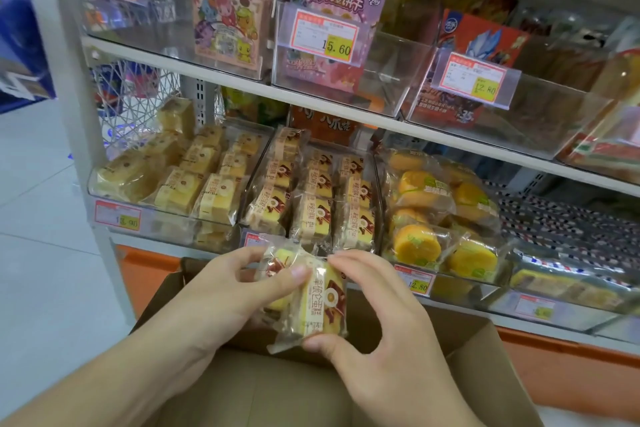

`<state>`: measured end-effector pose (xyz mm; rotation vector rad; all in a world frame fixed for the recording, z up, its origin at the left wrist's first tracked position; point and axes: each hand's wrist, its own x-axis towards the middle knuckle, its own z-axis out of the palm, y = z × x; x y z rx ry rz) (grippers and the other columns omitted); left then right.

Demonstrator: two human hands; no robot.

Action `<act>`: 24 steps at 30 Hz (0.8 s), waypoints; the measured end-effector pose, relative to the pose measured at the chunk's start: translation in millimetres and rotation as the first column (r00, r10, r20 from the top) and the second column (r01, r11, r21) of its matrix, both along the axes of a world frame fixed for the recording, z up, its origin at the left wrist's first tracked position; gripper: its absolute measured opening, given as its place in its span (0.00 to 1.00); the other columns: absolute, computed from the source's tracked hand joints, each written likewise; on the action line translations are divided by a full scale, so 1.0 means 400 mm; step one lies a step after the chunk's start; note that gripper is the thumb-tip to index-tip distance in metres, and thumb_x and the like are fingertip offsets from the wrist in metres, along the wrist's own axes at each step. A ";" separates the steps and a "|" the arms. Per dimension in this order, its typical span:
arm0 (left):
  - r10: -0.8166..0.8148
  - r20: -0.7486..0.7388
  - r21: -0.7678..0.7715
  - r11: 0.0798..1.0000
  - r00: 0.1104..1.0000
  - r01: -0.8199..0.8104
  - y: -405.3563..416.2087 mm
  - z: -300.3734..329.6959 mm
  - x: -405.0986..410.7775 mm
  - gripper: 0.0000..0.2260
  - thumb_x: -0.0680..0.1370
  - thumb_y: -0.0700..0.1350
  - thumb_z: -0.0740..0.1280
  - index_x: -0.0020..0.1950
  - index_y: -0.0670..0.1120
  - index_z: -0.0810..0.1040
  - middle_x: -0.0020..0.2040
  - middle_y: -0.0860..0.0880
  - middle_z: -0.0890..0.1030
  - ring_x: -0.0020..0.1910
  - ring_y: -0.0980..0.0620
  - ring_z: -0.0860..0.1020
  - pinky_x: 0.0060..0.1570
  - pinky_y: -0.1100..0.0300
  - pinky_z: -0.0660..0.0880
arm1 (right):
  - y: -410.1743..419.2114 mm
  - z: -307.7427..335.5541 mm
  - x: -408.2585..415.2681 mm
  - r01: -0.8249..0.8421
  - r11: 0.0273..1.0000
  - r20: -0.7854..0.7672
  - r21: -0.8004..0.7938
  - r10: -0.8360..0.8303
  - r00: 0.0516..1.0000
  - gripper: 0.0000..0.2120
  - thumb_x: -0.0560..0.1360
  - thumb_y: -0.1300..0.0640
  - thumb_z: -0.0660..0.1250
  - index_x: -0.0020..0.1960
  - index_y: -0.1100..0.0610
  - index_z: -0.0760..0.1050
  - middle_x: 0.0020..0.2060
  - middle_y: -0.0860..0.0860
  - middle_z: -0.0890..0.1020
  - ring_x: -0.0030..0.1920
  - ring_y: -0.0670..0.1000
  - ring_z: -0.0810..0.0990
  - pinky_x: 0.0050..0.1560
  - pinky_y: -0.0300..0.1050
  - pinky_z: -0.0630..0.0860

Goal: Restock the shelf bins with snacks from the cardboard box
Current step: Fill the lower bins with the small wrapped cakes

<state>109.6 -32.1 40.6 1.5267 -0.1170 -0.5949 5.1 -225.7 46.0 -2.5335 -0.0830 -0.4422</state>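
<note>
Above the cardboard box [346, 392], both hands' grips, left hand [221, 295] and right hand [377, 319], pinch seemingly two cake packets [311, 298].

Both hands are holding wrapped cakes [311, 298] above the open box [485, 350], just in front of the lower shelf. The left hand [221, 291] is gripping the stack from the left, thumb lying on top; the right hand [377, 315] is pinching the front packet between thumb and fingers [346, 262]. Behind them the middle bin [377, 180] is holding rows of the same cakes, with other cakes filling the bins beside it.
</note>
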 end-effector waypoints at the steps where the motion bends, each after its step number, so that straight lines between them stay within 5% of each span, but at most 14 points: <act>1: -0.004 -0.004 0.001 1.000 1.000 0.004 0.001 -0.007 0.009 0.25 0.69 0.57 0.82 0.63 0.54 0.82 0.53 0.47 0.89 0.52 0.46 0.88 0.58 0.43 0.83 | 0.000 -0.005 0.004 0.015 1.000 0.014 0.018 -0.016 1.000 0.37 0.68 0.42 0.82 0.74 0.37 0.70 0.70 0.29 0.69 0.74 0.36 0.66 0.70 0.23 0.61; 6: 0.015 -0.046 -0.009 1.000 0.999 -0.015 0.028 -0.047 0.072 0.24 0.74 0.45 0.79 0.69 0.50 0.79 0.56 0.45 0.88 0.52 0.43 0.88 0.54 0.44 0.84 | -0.018 -0.037 0.023 0.088 0.996 0.042 -0.014 -0.087 0.995 0.37 0.68 0.43 0.83 0.73 0.40 0.72 0.69 0.30 0.70 0.73 0.36 0.68 0.70 0.32 0.68; 10: 0.090 -0.001 0.014 0.996 0.996 -0.090 0.050 -0.060 0.105 0.21 0.75 0.41 0.78 0.64 0.55 0.79 0.49 0.58 0.89 0.48 0.56 0.88 0.41 0.59 0.85 | -0.036 -0.025 0.085 0.147 0.988 0.047 -0.048 -0.145 0.988 0.36 0.69 0.41 0.80 0.73 0.39 0.70 0.69 0.30 0.69 0.73 0.35 0.67 0.69 0.33 0.67; 15: 0.139 0.211 0.134 0.976 0.968 -0.169 0.052 -0.051 0.137 0.21 0.74 0.50 0.79 0.58 0.66 0.73 0.49 0.70 0.77 0.50 0.67 0.76 0.56 0.60 0.77 | -0.039 0.047 0.294 0.196 0.980 0.036 -0.034 -0.194 0.980 0.34 0.75 0.43 0.77 0.77 0.43 0.67 0.68 0.35 0.70 0.68 0.37 0.69 0.71 0.37 0.68; 17: 0.140 0.217 0.131 0.977 0.966 -0.171 0.054 -0.048 0.149 0.17 0.73 0.50 0.80 0.53 0.65 0.75 0.43 0.69 0.81 0.48 0.67 0.78 0.54 0.63 0.75 | -0.037 0.080 0.403 0.237 0.971 -0.022 0.011 -0.237 0.971 0.36 0.76 0.44 0.76 0.79 0.44 0.65 0.70 0.40 0.72 0.70 0.42 0.70 0.72 0.43 0.68; 20: 0.148 0.181 0.119 0.978 0.972 -0.171 0.057 -0.050 0.166 0.21 0.72 0.51 0.81 0.59 0.65 0.77 0.49 0.64 0.86 0.53 0.63 0.82 0.61 0.58 0.77 | -0.065 0.099 0.570 0.313 0.949 -0.102 -0.045 -0.317 0.943 0.35 0.78 0.48 0.76 0.80 0.44 0.64 0.73 0.48 0.73 0.73 0.52 0.72 0.72 0.52 0.71; 24: 0.168 0.161 0.095 0.978 0.973 -0.185 0.061 -0.048 0.183 0.24 0.70 0.55 0.81 0.61 0.64 0.75 0.52 0.64 0.80 0.53 0.66 0.77 0.62 0.58 0.74 | -0.122 0.065 0.730 0.372 0.918 -0.136 -0.135 -0.390 0.911 0.30 0.79 0.48 0.73 0.78 0.44 0.66 0.74 0.51 0.74 0.74 0.57 0.73 0.75 0.58 0.71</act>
